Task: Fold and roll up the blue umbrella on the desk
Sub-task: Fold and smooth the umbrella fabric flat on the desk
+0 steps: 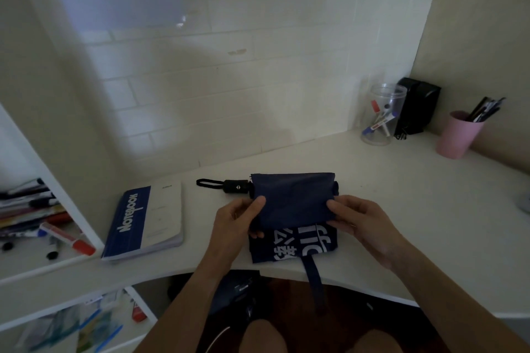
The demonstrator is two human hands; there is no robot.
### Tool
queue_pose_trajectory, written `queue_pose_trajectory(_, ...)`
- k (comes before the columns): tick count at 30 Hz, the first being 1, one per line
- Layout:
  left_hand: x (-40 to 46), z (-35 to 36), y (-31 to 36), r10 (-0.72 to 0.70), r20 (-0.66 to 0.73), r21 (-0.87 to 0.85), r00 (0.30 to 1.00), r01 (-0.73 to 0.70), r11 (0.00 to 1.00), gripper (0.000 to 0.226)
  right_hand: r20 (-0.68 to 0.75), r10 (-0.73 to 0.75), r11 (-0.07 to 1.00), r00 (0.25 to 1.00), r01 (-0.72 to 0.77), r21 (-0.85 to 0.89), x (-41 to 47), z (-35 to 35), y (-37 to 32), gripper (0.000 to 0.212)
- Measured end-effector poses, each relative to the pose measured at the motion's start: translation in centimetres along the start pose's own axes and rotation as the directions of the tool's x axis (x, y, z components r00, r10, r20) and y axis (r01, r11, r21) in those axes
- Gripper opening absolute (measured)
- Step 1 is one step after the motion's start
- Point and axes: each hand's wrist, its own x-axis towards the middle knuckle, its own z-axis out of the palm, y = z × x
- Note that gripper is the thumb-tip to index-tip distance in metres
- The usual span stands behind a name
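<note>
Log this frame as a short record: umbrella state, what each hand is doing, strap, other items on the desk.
umbrella: dark blue fabric umbrella lying collapsed on the white desk, black handle pointing left
left hand: left hand pinching the canopy's left edge
right hand: right hand pinching the right edge
strap: blue closure strap hanging over the desk's front edge, unfastened
nearby: blue-and-white notebook to the left; pink cup of pens at far right

Dim white-tiled wall (229, 80) behind white desk (401, 209).

Single head-worn wide-angle view, forward and down, close over the desk (401, 180).
</note>
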Motion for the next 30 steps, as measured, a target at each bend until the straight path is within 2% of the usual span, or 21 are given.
queue_pose_trajectory(3,0.4,0.1,-0.2,-0.021,0.009,0.175,1.0,0.019,0.984,0.042,-0.024,0.006,0.999,1.0,-0.006,-0.038,0.1,0.6,0.1,0.028)
queue_pose_trajectory(8,0.7,-1.1,-1.3,-0.103,0.116,0.161,0.988,0.083,0.983,0.028,-0.026,0.066,0.997,0.997,-0.067,-0.029,-0.4,0.6,0.8,0.026)
queue_pose_trajectory(12,0.7,-1.0,-1.2,-0.133,0.185,0.114,0.974,0.113,0.987,0.02,-0.048,0.035,0.998,0.998,-0.037,-0.057,-0.4,1.0,0.6,0.024)
queue_pose_trajectory(15,1.2,-0.3,-0.7,-0.138,0.176,0.1,0.975,0.122,0.988,0.046,-0.05,0.032,0.996,0.998,-0.036,-0.076,-0.2,1.5,0.0,0.028)
queue_pose_trajectory(16,1.3,-0.1,-0.7,-0.125,0.151,0.145,0.981,0.103,0.984,0.053,-0.055,0.042,0.996,0.998,-0.047,-0.077,-0.1,1.4,-0.1,0.029)
queue_pose_trajectory(18,1.6,0.0,-0.9,-0.092,0.103,0.228,0.99,0.067,0.971,0.054,-0.064,0.074,0.996,0.995,-0.077,-0.052,0.0,1.0,-0.2,0.026)
queue_pose_trajectory(20,1.7,-0.3,-1.0,-0.069,0.097,0.235,0.993,0.044,0.971,0.057,-0.065,0.125,0.992,0.99,-0.126,-0.021,0.0,0.2,-0.2,0.017)
queue_pose_trajectory(23,1.7,-0.4,-1.0,-0.046,0.073,0.211,0.996,0.029,0.977,0.067,-0.035,0.16,0.987,0.986,-0.16,-0.009,-0.2,-0.2,-0.2,0.028)
queue_pose_trajectory(27,1.6,0.1,-0.7,-0.055,0.068,0.193,0.996,0.041,0.98,0.047,-0.047,0.147,0.983,0.988,-0.151,-0.105,-0.2,0.6,-0.4,0.027)
queue_pose_trajectory(30,1.6,-0.6,-0.8,-0.05,0.104,0.209,0.993,0.028,0.978,0.037,-0.042,0.18,0.984,0.983,-0.18,0.011,0.0,0.4,-0.1,0.033)
